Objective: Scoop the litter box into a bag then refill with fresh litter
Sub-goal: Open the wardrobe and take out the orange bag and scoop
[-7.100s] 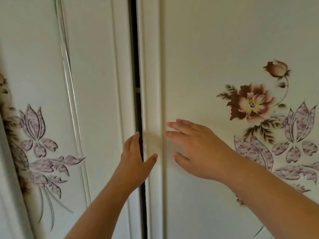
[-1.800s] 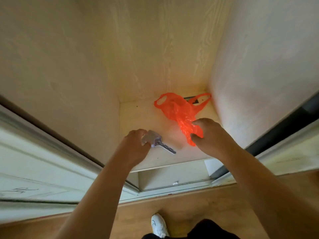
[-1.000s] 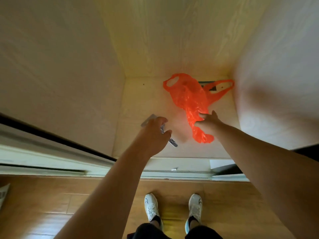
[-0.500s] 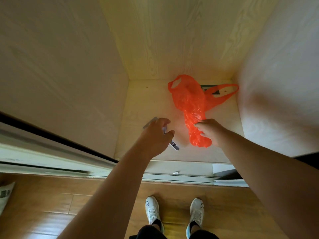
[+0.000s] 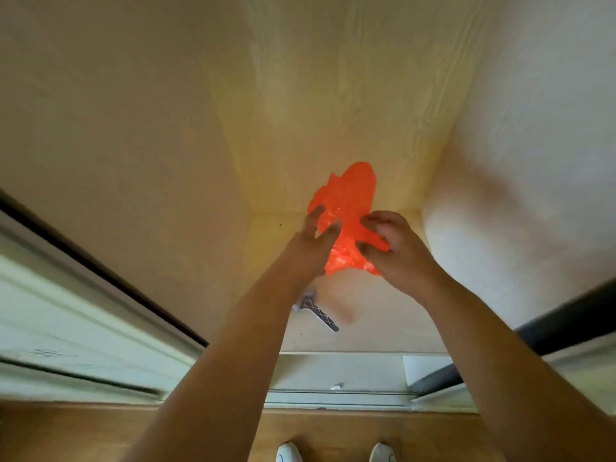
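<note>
A crumpled orange plastic bag [image 5: 350, 201] is held up above the cupboard shelf [image 5: 373, 315] between both hands. My right hand [image 5: 393, 248] grips its right side with curled fingers. My left hand [image 5: 311, 243] pinches the bag's left edge between thumb and fingers. A small grey scoop with a lattice-patterned handle [image 5: 318, 313] lies on the shelf below my left forearm, which partly hides it. No litter box is in view.
The cupboard has pale wooden side walls [image 5: 140, 155] and a back panel [image 5: 333, 105]. A sliding door and its track [image 5: 83, 328] run along the left, with another dark door edge [image 5: 550, 328] at the right. My white shoes [image 5: 288, 453] stand on the wooden floor.
My left hand let go of the scoop, which now lies on the shelf, and moved to the bag. Both hands have lifted the bag off the shelf.
</note>
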A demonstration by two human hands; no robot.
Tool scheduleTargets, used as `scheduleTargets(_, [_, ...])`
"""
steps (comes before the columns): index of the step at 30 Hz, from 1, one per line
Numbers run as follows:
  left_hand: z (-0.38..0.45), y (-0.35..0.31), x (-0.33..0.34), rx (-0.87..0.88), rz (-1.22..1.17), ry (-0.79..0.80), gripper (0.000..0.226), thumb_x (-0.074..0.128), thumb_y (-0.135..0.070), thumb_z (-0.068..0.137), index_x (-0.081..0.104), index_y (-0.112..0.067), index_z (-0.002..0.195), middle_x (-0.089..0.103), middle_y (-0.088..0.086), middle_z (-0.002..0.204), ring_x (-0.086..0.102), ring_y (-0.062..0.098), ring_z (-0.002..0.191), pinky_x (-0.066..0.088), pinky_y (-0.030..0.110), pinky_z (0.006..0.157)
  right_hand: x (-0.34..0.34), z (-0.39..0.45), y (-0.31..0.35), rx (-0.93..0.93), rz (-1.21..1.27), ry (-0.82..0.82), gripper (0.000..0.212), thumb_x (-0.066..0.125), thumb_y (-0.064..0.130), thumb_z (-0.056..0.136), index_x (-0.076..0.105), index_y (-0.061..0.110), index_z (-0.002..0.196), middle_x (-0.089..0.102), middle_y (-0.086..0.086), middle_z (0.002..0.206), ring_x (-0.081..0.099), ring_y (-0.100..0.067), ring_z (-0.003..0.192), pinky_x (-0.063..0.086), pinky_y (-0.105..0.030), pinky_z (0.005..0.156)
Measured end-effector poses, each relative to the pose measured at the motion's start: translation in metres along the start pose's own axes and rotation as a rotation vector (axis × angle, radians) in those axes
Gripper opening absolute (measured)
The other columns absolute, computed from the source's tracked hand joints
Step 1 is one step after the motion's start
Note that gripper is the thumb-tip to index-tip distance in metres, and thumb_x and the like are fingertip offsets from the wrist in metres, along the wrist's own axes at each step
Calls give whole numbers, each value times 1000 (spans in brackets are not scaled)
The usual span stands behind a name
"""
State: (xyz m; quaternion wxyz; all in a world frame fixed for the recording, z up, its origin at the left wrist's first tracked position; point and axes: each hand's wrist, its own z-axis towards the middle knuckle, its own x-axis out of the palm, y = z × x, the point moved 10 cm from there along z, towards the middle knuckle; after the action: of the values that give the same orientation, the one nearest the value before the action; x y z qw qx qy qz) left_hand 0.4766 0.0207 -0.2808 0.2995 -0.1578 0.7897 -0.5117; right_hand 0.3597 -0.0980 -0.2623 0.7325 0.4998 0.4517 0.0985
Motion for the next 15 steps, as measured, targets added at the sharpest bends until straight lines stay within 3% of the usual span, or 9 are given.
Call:
scheduleTargets(2, [-4,-21,-3,7,-62,25,62,49,-67,98,23,-59,153,54,-6,143,58,26,124,58,52,95,-15,-4,27,-77,-6,-25,43,70,27,88,68,21,131,48,20,129,53,-5,126,44,-39,110])
scheduleTargets(5, [-18,-55,-9,51,-199,62,74,53,-77,89,14,-67,151,44,-16,156,52,22,135,58,49,94,-28,-23,75,-201,29,-24,44,64,35,85,72,22,126,54,21,129,54,0,126,45,-36,110])
scheduleTargets(9, [-24,-90,-19,126,-410,-9,104,80,-64,74,11,-62,152,59,-13,143,67,18,119,59,49,95,-9,-48,103,-206,218,206,25,68,21,94,76,26,117,64,19,130,58,-1,123,48,-32,106])
scheduleTargets(11, [-28,-101,-28,200,-333,-84,110,83,-47,66,16,-54,153,67,-7,132,71,17,112,59,46,96,-2,-56,101,-111,313,293,21,68,18,96,78,23,114,72,10,124,64,-3,116,50,-37,106])
scheduleTargets(13, [-34,-109,-38,261,-204,-167,93,74,-28,72,31,-42,153,69,-4,126,72,17,108,61,46,91,-11,-61,103,-28,375,297,21,67,31,97,78,15,104,76,-10,109,71,-12,102,59,-43,92])
scheduleTargets(15, [-43,-116,-48,328,-141,-250,69,62,-9,80,50,-34,143,72,-3,119,73,18,102,62,45,86,-38,-59,103,56,546,186,36,65,39,93,70,4,89,75,-21,99,76,-25,83,60,-36,65])
